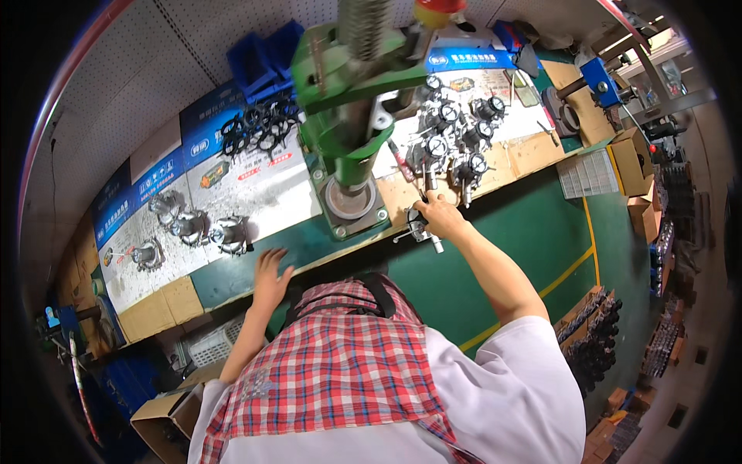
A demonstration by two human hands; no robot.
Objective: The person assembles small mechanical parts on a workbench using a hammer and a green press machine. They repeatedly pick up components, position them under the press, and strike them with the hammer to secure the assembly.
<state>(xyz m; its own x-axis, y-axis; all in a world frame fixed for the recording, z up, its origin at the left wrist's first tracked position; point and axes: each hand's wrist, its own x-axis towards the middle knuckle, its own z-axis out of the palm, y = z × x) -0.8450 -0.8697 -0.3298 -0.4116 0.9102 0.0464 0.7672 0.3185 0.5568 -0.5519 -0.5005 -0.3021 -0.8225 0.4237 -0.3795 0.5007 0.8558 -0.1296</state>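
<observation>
My right hand is closed on a silvery metal housing with a short pipe stub at the bench's front edge, right of the press. Fingers hide its upper side. My left hand hovers or rests at the front edge left of the press, fingers apart and holding nothing. Between the two hands stands a green press with a round metal base plate. Several similar metal housings with dark round tops lie beyond my right hand. A few more housings sit on the bench beyond my left hand.
Black ring-shaped parts are heaped left of the press, below blue bins. A red-handled tool lies right of the press. A blue vise-like fixture stands far right. Cartons of dark parts sit on the green floor.
</observation>
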